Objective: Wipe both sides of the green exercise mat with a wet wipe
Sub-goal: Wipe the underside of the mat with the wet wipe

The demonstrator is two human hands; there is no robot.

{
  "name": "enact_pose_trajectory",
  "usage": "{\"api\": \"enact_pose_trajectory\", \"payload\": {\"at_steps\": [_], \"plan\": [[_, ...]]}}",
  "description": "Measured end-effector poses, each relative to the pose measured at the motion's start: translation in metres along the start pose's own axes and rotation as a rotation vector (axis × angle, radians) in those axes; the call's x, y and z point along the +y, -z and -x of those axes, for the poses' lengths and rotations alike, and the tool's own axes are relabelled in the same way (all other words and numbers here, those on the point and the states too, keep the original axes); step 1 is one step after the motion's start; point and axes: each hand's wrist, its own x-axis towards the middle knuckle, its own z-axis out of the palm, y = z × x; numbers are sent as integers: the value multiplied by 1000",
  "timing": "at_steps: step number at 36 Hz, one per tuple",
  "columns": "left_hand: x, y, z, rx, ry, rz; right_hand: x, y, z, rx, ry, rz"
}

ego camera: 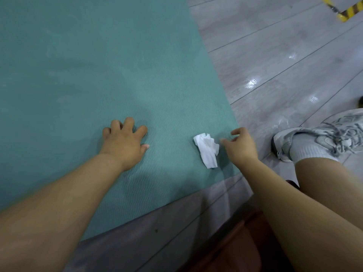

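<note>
The green exercise mat (pixel 98 75) lies flat under the left hand (pixel 123 142); the crumpled white wet wipe (pixel 207 150) rests on it, just left of the right hand (pixel 240 146).

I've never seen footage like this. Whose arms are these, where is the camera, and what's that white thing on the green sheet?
There is no machine here. A person wears a camera on the head, looking down at their own hands. The left hand rests flat on the green exercise mat, which lies on a grey floor. The white thing is a crumpled wet wipe lying on the mat. The right hand hovers beside it with fingers loosely curled, holding nothing. The person's shoe shows at the right.
</note>
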Motion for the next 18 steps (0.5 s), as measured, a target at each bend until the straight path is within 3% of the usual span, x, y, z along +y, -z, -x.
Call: {"api": "enact_pose_trajectory", "payload": {"at_steps": [2,4,9,12,18], "plan": [[0,0,-1,-4,4,-2,0,2,8,164,131,-73],[0,0,-1,-5,8,0,-1,-1,20,224,320,-98],[0,1,-2,-21,5,-5,5,-22,42,-12,777,248],[-3,1,-2,-20,-5,4,12,-29,36,-23,667,295],[-1,-3,-2,7,21,9,-8,-44,46,173,242,-30]]}}
